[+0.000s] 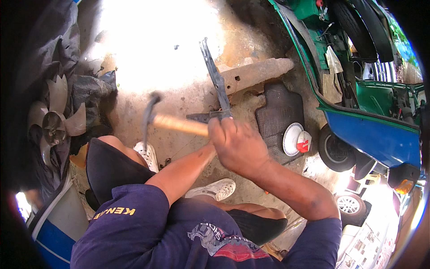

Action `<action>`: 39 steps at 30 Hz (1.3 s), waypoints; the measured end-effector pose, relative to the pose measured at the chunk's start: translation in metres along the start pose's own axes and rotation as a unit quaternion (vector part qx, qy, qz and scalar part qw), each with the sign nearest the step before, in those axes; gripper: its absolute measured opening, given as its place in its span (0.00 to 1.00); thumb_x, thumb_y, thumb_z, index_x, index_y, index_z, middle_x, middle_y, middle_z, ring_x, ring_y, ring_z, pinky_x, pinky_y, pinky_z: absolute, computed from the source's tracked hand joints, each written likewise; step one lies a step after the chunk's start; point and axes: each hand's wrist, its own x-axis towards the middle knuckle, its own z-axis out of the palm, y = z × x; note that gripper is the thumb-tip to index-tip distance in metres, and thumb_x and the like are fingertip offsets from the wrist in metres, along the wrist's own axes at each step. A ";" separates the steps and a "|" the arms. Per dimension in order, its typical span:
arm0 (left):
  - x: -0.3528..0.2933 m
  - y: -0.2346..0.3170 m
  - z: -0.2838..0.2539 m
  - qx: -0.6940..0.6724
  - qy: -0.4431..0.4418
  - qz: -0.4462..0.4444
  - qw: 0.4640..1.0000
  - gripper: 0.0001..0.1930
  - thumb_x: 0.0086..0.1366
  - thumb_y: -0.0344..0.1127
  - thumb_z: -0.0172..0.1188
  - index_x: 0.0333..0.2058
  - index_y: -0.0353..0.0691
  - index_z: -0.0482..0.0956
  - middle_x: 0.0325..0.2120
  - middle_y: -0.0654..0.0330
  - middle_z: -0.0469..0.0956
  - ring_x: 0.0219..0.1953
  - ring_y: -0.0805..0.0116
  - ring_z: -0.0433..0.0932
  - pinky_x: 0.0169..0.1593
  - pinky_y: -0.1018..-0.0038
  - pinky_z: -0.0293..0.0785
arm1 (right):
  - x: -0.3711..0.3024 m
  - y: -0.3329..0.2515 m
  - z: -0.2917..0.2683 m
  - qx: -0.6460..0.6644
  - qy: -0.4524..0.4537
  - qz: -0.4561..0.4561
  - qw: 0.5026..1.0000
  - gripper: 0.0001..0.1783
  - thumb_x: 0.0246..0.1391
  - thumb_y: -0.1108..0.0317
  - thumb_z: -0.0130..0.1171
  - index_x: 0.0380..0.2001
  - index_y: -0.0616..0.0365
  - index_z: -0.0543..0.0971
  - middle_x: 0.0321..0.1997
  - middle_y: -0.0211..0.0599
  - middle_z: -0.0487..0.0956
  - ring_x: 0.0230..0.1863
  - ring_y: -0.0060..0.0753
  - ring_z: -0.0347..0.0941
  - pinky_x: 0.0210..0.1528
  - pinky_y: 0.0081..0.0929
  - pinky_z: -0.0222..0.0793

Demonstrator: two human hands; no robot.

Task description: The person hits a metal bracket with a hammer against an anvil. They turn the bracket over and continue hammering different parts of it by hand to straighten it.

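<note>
Hammer (pixel 165 120) is raised, wooden handle running from the closed fingers out to the person's left, dark metal head at the far end, blurred, above the ground (pixel 148 58). Right hand (pixel 237 145) is wrapped w/ fingers curled shut; the handle goes into that fist, so it looks like the right is gripping it. Left hand is hidden behind the right fist, only the forearm shows coming up to it, so can't tell if its fingers are open or closed, or whether it's on the handle too. Just past the fingers a long grey metal bar (pixel 216 78) stands tilted, its lower end right at the knuckles; can't tell if any hand holds it. Beyond the bar lies a rusty beam (pixel 255 71) on the ground. To the right of the fingers: black rubber mat (pixel 277 112) w/ a white-and-red lid (pixel 295 139) on it, then a blue-green vehicle (pixel 380 134). Below the fist, white shoes (pixel 215 189). Far left of the hammer head, a grey fan (pixel 56 116).
</note>
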 end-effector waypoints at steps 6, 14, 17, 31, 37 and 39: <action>0.024 0.024 0.005 0.349 0.030 -0.209 0.913 0.31 0.79 0.56 0.57 0.67 0.37 0.72 0.66 0.55 0.74 0.66 0.61 0.70 0.71 0.66 0.63 | 0.001 0.081 0.032 -0.033 -0.170 0.213 0.961 0.13 0.61 0.65 0.58 0.46 0.58 0.72 0.36 0.44 0.78 0.34 0.50 0.82 0.37 0.46 0.79; 0.016 0.027 0.007 0.328 0.058 -0.210 0.919 0.32 0.79 0.59 0.57 0.65 0.37 0.75 0.63 0.54 0.77 0.65 0.60 0.71 0.70 0.64 0.64 | -0.014 0.066 0.039 -0.046 -0.118 0.128 0.984 0.13 0.64 0.64 0.58 0.45 0.59 0.72 0.36 0.49 0.84 0.37 0.54 0.87 0.37 0.48 0.83; 0.026 0.039 0.023 0.322 0.030 -0.168 0.931 0.26 0.81 0.54 0.56 0.62 0.37 0.78 0.58 0.54 0.80 0.62 0.62 0.72 0.68 0.64 0.67 | -0.004 0.078 0.033 -0.063 -0.134 0.205 0.968 0.11 0.64 0.64 0.59 0.44 0.58 0.73 0.35 0.46 0.83 0.36 0.51 0.86 0.37 0.48 0.83; 0.040 -0.010 -0.054 0.213 -0.098 -0.124 0.964 0.29 0.81 0.53 0.56 0.67 0.36 0.72 0.64 0.55 0.76 0.66 0.62 0.72 0.70 0.64 0.66 | 0.001 0.026 0.035 -0.006 0.047 0.019 0.999 0.11 0.67 0.64 0.57 0.45 0.59 0.71 0.36 0.51 0.86 0.35 0.55 0.86 0.35 0.50 0.83; 0.021 0.032 -0.004 0.302 -0.002 -0.213 0.929 0.26 0.81 0.49 0.57 0.66 0.36 0.72 0.62 0.56 0.75 0.63 0.64 0.70 0.69 0.64 0.64 | -0.002 0.041 0.031 -0.015 -0.100 0.211 0.972 0.09 0.66 0.64 0.56 0.43 0.57 0.72 0.34 0.48 0.84 0.35 0.55 0.86 0.35 0.49 0.82; 0.025 0.021 -0.023 0.249 -0.011 -0.204 0.947 0.26 0.81 0.50 0.57 0.66 0.36 0.72 0.62 0.56 0.75 0.63 0.64 0.70 0.70 0.65 0.64 | 0.004 0.035 0.034 -0.023 -0.053 0.140 0.989 0.09 0.66 0.64 0.55 0.43 0.57 0.72 0.34 0.48 0.83 0.35 0.55 0.86 0.35 0.50 0.82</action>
